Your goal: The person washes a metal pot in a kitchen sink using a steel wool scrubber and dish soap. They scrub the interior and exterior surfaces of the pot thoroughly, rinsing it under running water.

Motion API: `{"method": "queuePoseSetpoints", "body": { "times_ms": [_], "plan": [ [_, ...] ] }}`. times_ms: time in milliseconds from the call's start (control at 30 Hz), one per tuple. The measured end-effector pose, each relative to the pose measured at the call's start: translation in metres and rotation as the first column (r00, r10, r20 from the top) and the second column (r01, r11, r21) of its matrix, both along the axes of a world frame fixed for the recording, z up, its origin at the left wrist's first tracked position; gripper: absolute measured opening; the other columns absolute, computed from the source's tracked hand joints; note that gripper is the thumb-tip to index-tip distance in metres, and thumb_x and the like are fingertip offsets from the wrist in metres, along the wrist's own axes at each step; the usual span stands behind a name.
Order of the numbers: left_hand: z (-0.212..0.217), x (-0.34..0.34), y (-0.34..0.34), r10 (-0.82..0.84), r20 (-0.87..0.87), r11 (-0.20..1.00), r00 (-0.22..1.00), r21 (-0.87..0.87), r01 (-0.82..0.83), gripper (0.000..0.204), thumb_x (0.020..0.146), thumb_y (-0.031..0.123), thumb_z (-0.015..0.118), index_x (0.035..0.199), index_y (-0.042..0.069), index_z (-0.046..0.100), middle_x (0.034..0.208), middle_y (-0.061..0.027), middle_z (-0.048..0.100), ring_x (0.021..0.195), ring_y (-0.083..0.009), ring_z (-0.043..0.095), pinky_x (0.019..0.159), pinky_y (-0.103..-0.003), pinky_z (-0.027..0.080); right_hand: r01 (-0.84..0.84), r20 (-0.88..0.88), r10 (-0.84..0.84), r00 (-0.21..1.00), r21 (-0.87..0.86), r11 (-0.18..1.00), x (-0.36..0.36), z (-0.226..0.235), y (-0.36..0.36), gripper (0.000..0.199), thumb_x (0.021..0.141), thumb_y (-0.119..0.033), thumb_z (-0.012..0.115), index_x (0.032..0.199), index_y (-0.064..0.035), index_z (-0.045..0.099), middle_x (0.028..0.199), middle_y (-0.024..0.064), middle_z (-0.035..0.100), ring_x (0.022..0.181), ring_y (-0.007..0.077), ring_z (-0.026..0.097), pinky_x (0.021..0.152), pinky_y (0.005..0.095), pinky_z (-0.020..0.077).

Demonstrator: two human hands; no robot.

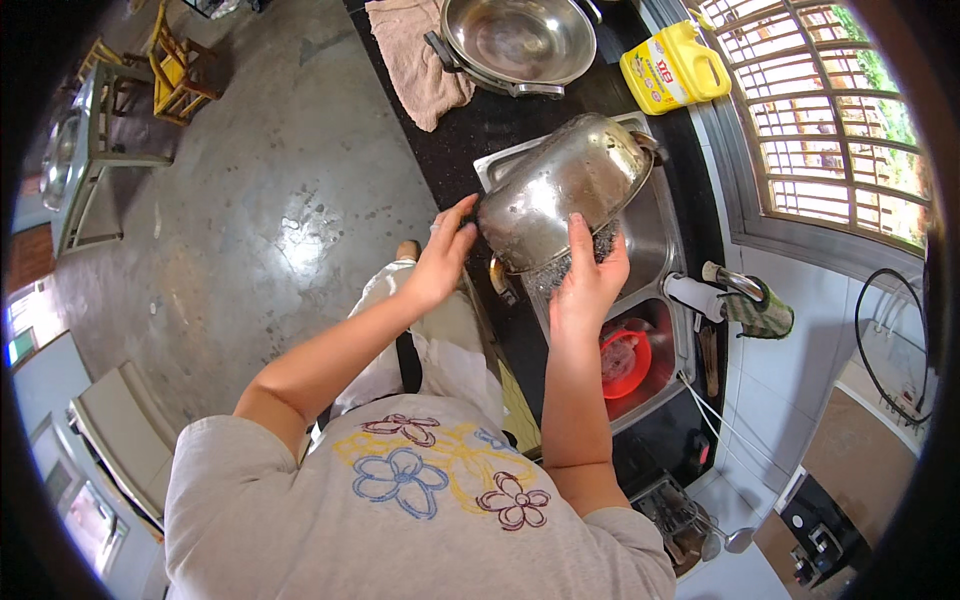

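A wet stainless-steel pot point(565, 185) is tipped on its side over the sink point(652, 235), its two loop handles showing at the upper right and lower left. My left hand point(440, 258) grips the pot at its left edge, fingers curled against the base. Pressed to the near side of the pot, my right hand point(585, 280) is closed on a grey steel-wool scourer point(604, 240), partly hidden by the fingers. Some of the grey mesh shows to the left of that hand too.
Beyond the sink are another steel pot point(520, 40), a brown cloth point(420, 60) and a yellow jug point(672, 70). A red bowl point(626, 365) sits in the nearer basin. The faucet point(700, 296) stands at the right, with a green cloth point(760, 310) by it.
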State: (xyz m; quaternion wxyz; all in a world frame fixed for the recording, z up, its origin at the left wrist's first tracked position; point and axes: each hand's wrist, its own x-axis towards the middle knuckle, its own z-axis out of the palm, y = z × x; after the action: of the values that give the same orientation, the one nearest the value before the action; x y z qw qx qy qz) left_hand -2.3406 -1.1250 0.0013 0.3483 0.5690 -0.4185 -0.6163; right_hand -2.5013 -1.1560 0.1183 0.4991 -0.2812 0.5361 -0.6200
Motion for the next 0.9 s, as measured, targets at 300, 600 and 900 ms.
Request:
{"method": "queuePoseSetpoints", "body": {
  "times_ms": [300,600,900],
  "plan": [
    [0.049,-0.027,-0.008,-0.034,0.506,0.945,0.862,-0.264,0.193,0.118,0.07,0.002,0.075,0.155,0.002,-0.007,0.146,-0.0358,0.035,0.09,-0.0517,0.064,0.072,-0.049,0.056,-0.18,-0.541,0.153,0.827,0.004,0.984,0.034,-0.033,0.009,0.036,0.09,-0.018,0.072,0.116,0.0047,0.062,0.103,0.0156,0.071,0.095,0.025,0.069,0.085,0.0378,0.0516],
    [-0.022,-0.003,-0.005,0.132,-0.128,0.955,0.983,0.283,-0.091,0.056,0.093,0.006,0.052,0.143,0.005,0.029,0.113,-0.0176,0.061,0.094,-0.0295,0.065,0.074,-0.04,0.056,-0.417,-0.933,0.193,0.304,0.052,0.907,-0.067,-0.07,-0.052,0.045,0.082,-0.003,0.066,0.123,0.0009,0.048,0.125,0.022,0.045,0.11,0.0404,0.053,0.095,0.0451,0.0449],
    [-0.035,-0.004,-0.006,0.262,-0.365,0.89,0.893,0.448,-0.079,0.053,0.093,0.005,0.05,0.141,0.008,0.027,0.09,-0.0097,0.06,0.068,-0.0204,0.066,0.055,-0.032,0.056,-0.274,-0.832,0.465,-0.303,0.543,0.793,-0.032,-0.1,-0.057,0.024,0.074,0.0,0.069,0.098,-0.0039,0.07,0.114,0.016,0.06,0.109,0.0405,0.058,0.089,0.0475,0.0508]
  ]
}}
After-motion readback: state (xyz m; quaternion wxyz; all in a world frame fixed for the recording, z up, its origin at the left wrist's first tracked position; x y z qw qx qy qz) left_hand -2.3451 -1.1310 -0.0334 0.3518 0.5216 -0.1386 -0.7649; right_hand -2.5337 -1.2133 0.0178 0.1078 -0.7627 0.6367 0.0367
